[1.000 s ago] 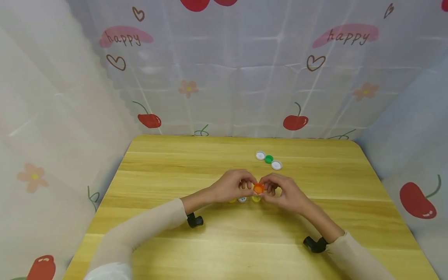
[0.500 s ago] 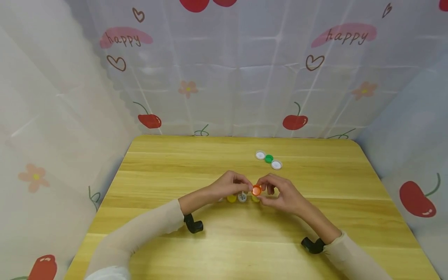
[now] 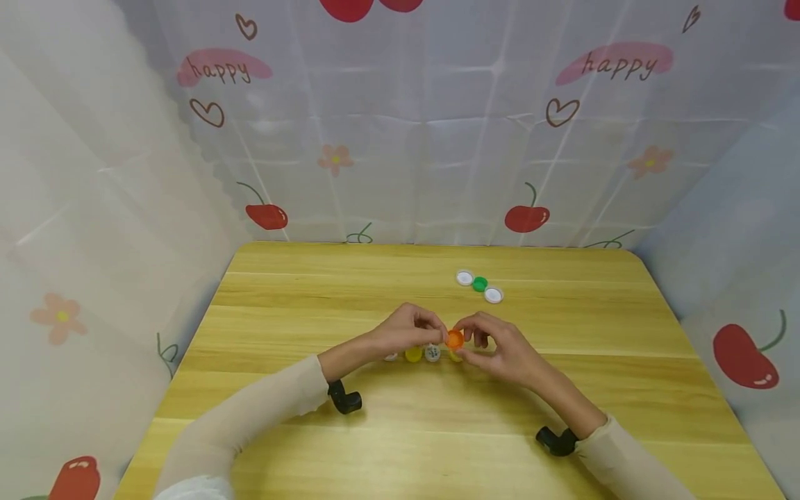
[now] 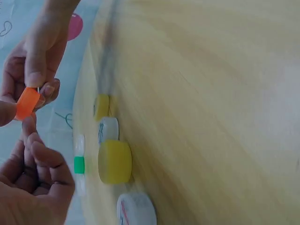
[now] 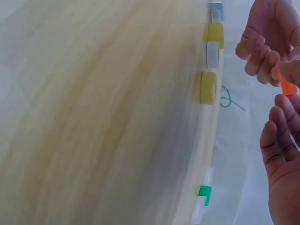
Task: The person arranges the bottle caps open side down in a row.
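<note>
An orange bottle cap [image 3: 454, 339] is held up above the table between both hands, its hollow side showing in the head view. My left hand [image 3: 407, 329] pinches its left edge between thumb and fingers. From the other side, my right hand [image 3: 503, 348] grips it with thumb and fingertips. Below the hands lies a row of caps: a white cap [image 3: 391, 357] partly under the left hand, a yellow cap [image 3: 413, 354], a white cap with print [image 3: 432, 353], and another yellow cap [image 4: 101, 107], which the right hand partly covers in the head view.
Farther back on the wooden table [image 3: 325, 278], a white cap [image 3: 464, 278], a green cap [image 3: 480, 284] and a second white cap [image 3: 493, 295] lie in a slanting line. A patterned curtain [image 3: 425, 160] stands behind the table's far edge.
The orange cap and both hands have shifted slightly left, and the cap's tilt has changed. More of the row of caps now shows below the left hand.
</note>
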